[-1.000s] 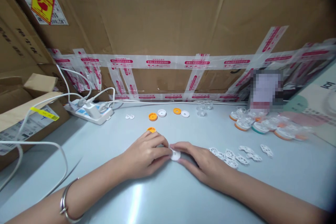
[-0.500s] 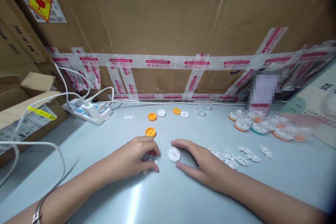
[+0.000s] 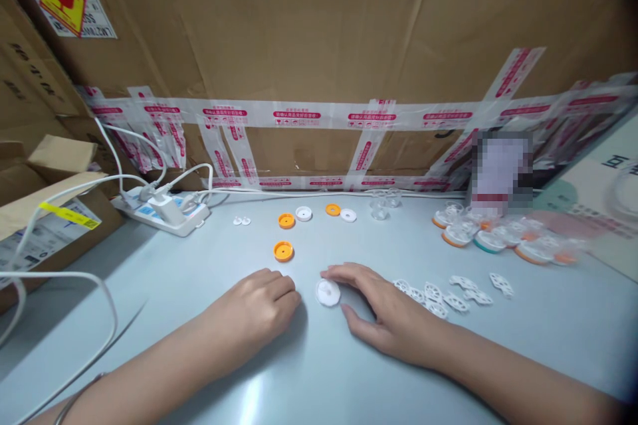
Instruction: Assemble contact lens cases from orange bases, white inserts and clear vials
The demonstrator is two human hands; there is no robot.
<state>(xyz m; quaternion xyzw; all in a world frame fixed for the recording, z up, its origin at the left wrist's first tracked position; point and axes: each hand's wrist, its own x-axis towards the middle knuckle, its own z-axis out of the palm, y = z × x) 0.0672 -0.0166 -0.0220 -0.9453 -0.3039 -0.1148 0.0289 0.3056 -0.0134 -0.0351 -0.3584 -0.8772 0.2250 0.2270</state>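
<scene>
A round white piece with a clear rim (image 3: pixel 328 293) lies on the table in front of me. My right hand (image 3: pixel 373 309) curves around its right side, thumb and fingers apart; the index fingertip is at its upper edge, and whether it touches I cannot tell. To the left, my left hand (image 3: pixel 264 305) rests low over the table, knuckles up and fingers curled in. What those fingers hold, if anything, is hidden. Just beyond the left hand sits an orange round cup (image 3: pixel 284 252) with a small hole in its middle.
Farther back lie another orange cup (image 3: pixel 286 220), a white ring (image 3: pixel 304 214), an orange ring (image 3: pixel 333 210) and clear domes (image 3: pixel 379 211). Several white cut-out pieces (image 3: pixel 456 302) lie right, below clear-topped assemblies (image 3: pixel 457 234). A power strip (image 3: pixel 172 214) and cardboard box (image 3: pixel 60 232) stand left.
My left hand has turned knuckles-up and curled in, and the small white bit by its thumb is now out of sight. My right thumb has drawn slightly away from the round white piece.
</scene>
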